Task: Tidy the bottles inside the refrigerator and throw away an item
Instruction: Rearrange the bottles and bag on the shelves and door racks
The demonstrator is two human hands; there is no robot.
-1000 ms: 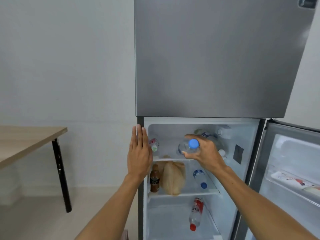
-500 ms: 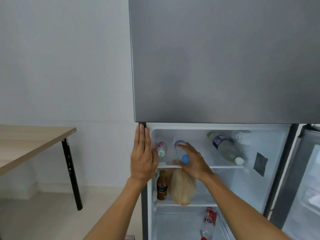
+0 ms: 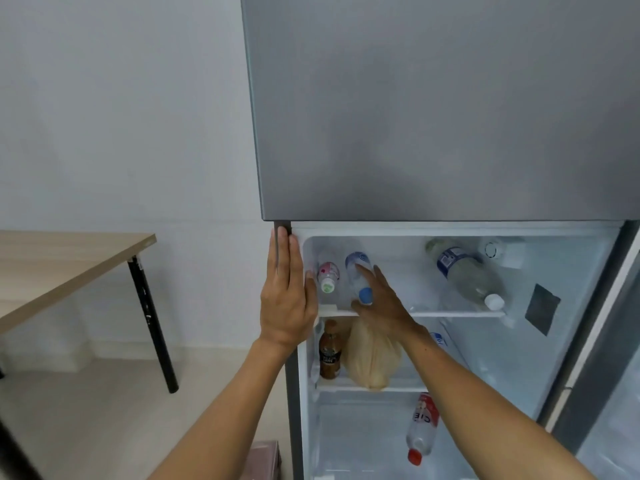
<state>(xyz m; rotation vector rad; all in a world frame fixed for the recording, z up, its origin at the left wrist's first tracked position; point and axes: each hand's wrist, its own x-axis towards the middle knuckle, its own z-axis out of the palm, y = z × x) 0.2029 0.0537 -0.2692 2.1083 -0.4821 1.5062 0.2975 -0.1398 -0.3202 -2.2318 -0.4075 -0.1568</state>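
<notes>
Blue-capped bottle (image 3: 358, 275) | top shelf, under right hand (image 3: 381, 303) fingers | grip unclear

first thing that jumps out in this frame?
The right hand reaching into the open refrigerator, fingers on a blue-capped bottle lying on the top shelf beside a small green-capped bottle. The left hand lies flat on the cabinet's left edge. A larger white-capped bottle lies at the shelf's right.

Setting: a home room is suggested | landmark: a grey refrigerator (image 3: 415, 116), stocked with drink bottles (image 3: 464, 271) | left of it: a wooden table (image 3: 62, 258) is set against plain white walls
</notes>
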